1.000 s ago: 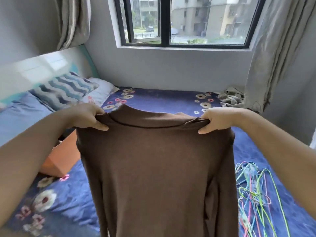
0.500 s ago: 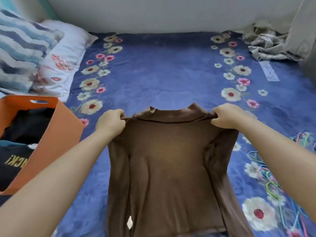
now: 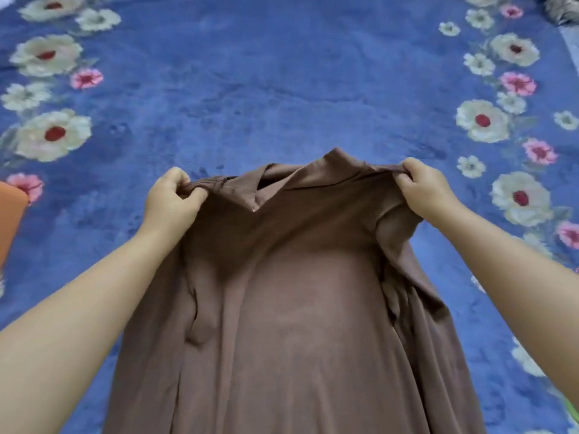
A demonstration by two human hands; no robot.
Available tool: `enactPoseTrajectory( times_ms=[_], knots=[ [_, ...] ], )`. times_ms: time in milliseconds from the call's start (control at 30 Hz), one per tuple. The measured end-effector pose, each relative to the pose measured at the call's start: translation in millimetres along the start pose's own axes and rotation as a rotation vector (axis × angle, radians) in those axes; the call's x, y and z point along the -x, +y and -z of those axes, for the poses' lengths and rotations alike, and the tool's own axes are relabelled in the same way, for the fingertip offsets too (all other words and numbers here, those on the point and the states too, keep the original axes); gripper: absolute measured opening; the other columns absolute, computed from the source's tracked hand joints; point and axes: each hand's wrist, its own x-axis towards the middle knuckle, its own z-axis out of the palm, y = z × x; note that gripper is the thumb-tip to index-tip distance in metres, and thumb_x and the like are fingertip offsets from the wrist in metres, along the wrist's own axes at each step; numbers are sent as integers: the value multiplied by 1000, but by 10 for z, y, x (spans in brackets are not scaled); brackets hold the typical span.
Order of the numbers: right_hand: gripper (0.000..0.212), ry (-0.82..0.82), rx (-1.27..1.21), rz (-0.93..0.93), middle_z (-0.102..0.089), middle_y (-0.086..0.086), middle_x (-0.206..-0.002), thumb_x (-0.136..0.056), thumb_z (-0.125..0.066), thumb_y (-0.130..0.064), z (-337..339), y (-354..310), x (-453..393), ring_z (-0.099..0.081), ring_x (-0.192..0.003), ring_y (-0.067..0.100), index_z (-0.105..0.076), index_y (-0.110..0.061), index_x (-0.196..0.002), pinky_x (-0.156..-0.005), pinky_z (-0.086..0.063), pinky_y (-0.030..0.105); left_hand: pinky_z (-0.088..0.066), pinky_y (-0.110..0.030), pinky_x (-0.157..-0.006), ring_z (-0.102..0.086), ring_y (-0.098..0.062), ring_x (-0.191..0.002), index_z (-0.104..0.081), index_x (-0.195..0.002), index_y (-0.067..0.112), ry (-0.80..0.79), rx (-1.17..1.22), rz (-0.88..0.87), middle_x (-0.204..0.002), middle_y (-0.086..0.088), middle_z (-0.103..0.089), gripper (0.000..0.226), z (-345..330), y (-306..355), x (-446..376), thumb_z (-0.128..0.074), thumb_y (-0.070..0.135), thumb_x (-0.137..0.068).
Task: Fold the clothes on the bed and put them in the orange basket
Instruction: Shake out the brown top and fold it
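A brown long-sleeved top [image 3: 300, 308] stretches from the bed's middle down to the bottom edge of the view, collar away from me. My left hand [image 3: 172, 198] pinches its left shoulder and my right hand [image 3: 423, 189] pinches its right shoulder. The collar sags between them with a fold showing. Both sleeves hang tucked along the sides. Only a sliver of the orange basket [image 3: 11, 220] shows at the left edge; its inside is out of view.
The bed is covered by a blue blanket [image 3: 282, 73] with flower borders down both sides. A crumpled grey cloth [image 3: 564, 7] peeks in at the top right corner. A bit of green hanger [image 3: 573, 408] shows at the lower right edge.
The top has come down from held up in the air toward the blanket. My head has tilted down, so window, pillows and most of the basket left the view.
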Motion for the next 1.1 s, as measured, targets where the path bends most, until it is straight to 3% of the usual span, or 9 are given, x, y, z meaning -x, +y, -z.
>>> enactPoseTrajectory(
  times_ms=[233,333,400,567,733,833,967,1033,1100],
  knots=[
    [37,7,358,169,-46,18,-76,-91,-52,-39,-51,-63,-723,-53,-89,39,-41,-9,-71,-62,-30,34,-23,-25,-51,-28,-13,-55,-30,-58,18,154,88,187,-58,1,-29,41,-358,-185,-665,-62,23,-83],
    [46,-14,533,200,-52,26,-86,-87,-52,-51,-135,-122,-963,-54,-94,41,-48,-6,-78,-66,-32,34,-40,-35,-74,-39,-24,-73,-35,-59,16,137,-112,321,-61,1,-37,36,-501,-175,-917,-55,30,-84],
    [47,-14,560,201,-58,27,-95,-87,-50,-53,-283,-126,-1053,-54,-95,40,-48,-6,-80,-66,-32,34,-34,-42,-93,-43,-28,-84,-43,-68,12,75,-287,378,-72,-3,-46,29,-576,-177,-980,-49,34,-85],
    [51,-161,479,-3,-55,23,-113,-92,-42,-51,-771,30,-1160,-52,-105,37,-44,-4,-112,-68,-33,35,-22,-45,-102,-44,-36,-119,-49,-117,6,-98,-575,377,-127,-18,-48,42,-779,-317,-1037,-38,36,-90],
    [53,-232,365,-42,-51,27,-120,-91,-51,-43,-713,16,-1209,-48,-111,38,-41,3,-116,-76,-33,36,-22,-47,-104,-41,-37,-122,-43,-124,5,-173,-577,413,-133,-19,-42,47,-703,-266,-1078,-40,36,-89],
    [57,-208,236,-48,-48,21,-129,-89,-56,-38,-589,68,-1020,-45,-118,34,-37,-2,-128,-87,-35,35,-24,-44,-105,-42,-36,-120,-35,-128,9,-122,-460,338,-135,-16,-32,48,-623,-194,-888,-50,27,-86],
    [69,-110,50,-118,-46,16,-133,-86,-60,-39,-440,284,-540,-42,-123,31,-30,-7,-140,-97,-34,35,-25,-44,-104,-36,-35,-123,-32,-135,9,-14,-480,34,-136,-18,-28,57,-662,-131,-411,-55,16,-84],
    [63,-166,137,-177,-54,17,-122,-85,-58,-46,-413,499,-225,-49,-111,32,-42,-4,-128,-86,-38,37,-20,-42,-106,-31,-34,-128,-38,-135,5,-65,-497,-84,-137,-19,-32,54,-779,-115,-96,-54,17,-85],
    [47,-400,199,-239,-59,11,-100,-83,-57,-51,-359,714,105,-54,-86,25,-52,-8,-102,-65,-40,32,-16,-44,-110,-29,-34,-133,-43,-133,1,-180,-510,-199,-140,-20,-35,54,-921,-85,214,-50,24,-85]
  ],
)
